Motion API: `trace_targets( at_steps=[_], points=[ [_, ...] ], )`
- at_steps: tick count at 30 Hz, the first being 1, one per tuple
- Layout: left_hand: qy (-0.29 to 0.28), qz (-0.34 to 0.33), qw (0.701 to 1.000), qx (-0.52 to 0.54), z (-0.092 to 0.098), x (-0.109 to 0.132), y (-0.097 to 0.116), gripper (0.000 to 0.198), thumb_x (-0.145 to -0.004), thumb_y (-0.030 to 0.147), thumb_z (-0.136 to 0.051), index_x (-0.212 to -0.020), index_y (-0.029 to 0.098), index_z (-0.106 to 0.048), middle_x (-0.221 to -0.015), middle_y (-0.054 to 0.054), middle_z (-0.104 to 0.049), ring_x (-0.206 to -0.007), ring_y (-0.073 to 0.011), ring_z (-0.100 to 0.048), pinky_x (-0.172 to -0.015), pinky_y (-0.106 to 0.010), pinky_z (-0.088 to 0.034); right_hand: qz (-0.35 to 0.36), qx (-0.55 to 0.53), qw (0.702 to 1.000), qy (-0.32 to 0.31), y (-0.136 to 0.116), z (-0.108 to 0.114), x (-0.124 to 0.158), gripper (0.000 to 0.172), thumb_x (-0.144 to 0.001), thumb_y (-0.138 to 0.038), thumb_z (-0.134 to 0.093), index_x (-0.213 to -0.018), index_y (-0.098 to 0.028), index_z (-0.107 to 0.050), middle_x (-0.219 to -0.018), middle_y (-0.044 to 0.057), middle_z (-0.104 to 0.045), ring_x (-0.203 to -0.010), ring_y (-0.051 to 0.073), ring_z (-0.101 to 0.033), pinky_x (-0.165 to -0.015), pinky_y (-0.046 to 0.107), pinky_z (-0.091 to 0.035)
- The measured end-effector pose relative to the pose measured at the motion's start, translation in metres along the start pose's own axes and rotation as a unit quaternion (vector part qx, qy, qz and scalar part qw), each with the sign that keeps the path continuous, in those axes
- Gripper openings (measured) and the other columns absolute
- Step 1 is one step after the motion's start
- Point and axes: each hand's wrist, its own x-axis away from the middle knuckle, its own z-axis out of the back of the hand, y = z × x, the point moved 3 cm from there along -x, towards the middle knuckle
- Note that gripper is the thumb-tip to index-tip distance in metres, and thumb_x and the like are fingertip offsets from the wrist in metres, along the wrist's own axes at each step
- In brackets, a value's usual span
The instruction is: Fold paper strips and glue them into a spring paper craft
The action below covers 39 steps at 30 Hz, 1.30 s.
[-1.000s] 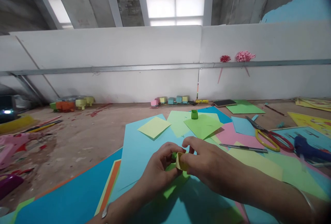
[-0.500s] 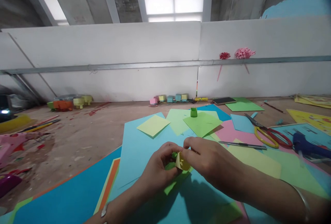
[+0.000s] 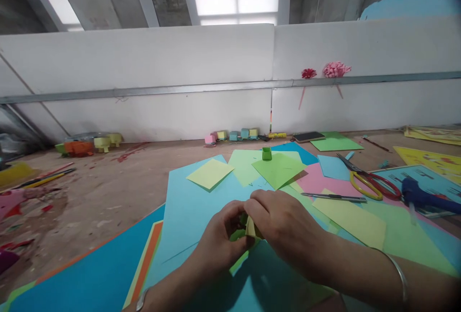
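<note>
A small yellow folded paper piece (image 3: 251,229) is pinched between my two hands, over the blue sheets. My left hand (image 3: 225,235) grips it from the left with thumb and fingers curled round. From the right, my right hand (image 3: 277,221) closes on it, its fingertips covering the top and most of the piece. Some green shows between the left fingers, but what it is I cannot make out. Just beyond the hands lie a green paper square (image 3: 279,169) with a small green paper box (image 3: 266,153) on it, and a pale yellow square (image 3: 210,173).
To the right lie a craft knife (image 3: 333,197), scissors (image 3: 374,182) and a blue glue gun (image 3: 428,197). Several small paper cubes (image 3: 233,135) line the back by the white wall. Pencils (image 3: 46,177) and a pink tool (image 3: 14,200) are at the left.
My right fingers have shifted left and closed further over the yellow paper, hiding more of it. The whole view has moved slightly.
</note>
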Motion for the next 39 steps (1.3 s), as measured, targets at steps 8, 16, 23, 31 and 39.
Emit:
trace_targets(
  at_steps=[8,16,23,31,39],
  points=[
    [0.014,-0.013,1.000,0.005,-0.002,0.002,0.003,0.037,-0.065,0.001,-0.059,-0.098,0.017,-0.059,-0.105,-0.008,-0.065,-0.099,-0.0241,-0.061,-0.084,-0.035,-0.050,-0.052,0.009,0.999,-0.010,0.003,-0.005,0.002,0.021,-0.077,0.003,-0.048,-0.075,-0.018,-0.050,-0.070,0.002,-0.052,-0.059,0.014,-0.039,-0.055,0.028,-0.022],
    [0.049,-0.021,0.998,-0.028,-0.003,0.007,0.006,0.047,-0.067,0.002,-0.063,-0.109,0.021,-0.055,-0.112,-0.007,-0.063,-0.105,-0.0240,-0.060,-0.089,-0.035,-0.051,-0.084,0.011,0.995,-0.048,0.004,-0.011,0.002,0.017,-0.076,-0.001,-0.054,-0.079,-0.017,-0.057,-0.070,0.002,-0.059,-0.059,0.016,-0.044,-0.058,0.030,-0.021],
    [0.103,-0.021,0.993,-0.050,-0.005,0.016,0.006,0.068,-0.072,0.011,-0.068,-0.131,0.031,-0.041,-0.132,-0.008,-0.049,-0.105,-0.0221,-0.060,-0.084,-0.032,-0.054,-0.068,0.009,0.996,-0.053,0.003,-0.007,0.000,0.016,-0.079,-0.001,-0.054,-0.076,-0.017,-0.058,-0.070,0.003,-0.059,-0.062,0.016,-0.047,-0.057,0.029,-0.022],
    [0.095,-0.024,0.993,-0.069,-0.006,0.021,0.011,0.061,-0.079,0.021,-0.069,-0.132,0.028,-0.038,-0.135,-0.011,-0.048,-0.114,-0.0276,-0.057,-0.090,-0.038,-0.052,-0.036,0.026,0.999,-0.010,-0.002,-0.010,0.004,0.024,-0.075,0.000,-0.049,-0.091,-0.013,-0.060,-0.064,0.000,-0.060,-0.055,0.016,-0.048,-0.057,0.031,-0.023],
    [0.085,-0.026,0.993,-0.080,-0.008,0.023,0.010,0.060,-0.077,0.017,-0.070,-0.129,0.027,-0.041,-0.137,-0.011,-0.046,-0.111,-0.0262,-0.058,-0.089,-0.036,-0.052,-0.015,0.073,0.996,0.055,-0.007,-0.007,0.004,0.024,-0.074,0.005,-0.044,-0.071,-0.018,-0.053,-0.058,-0.002,-0.056,-0.050,0.015,-0.046,-0.058,0.031,-0.022]
  ],
)
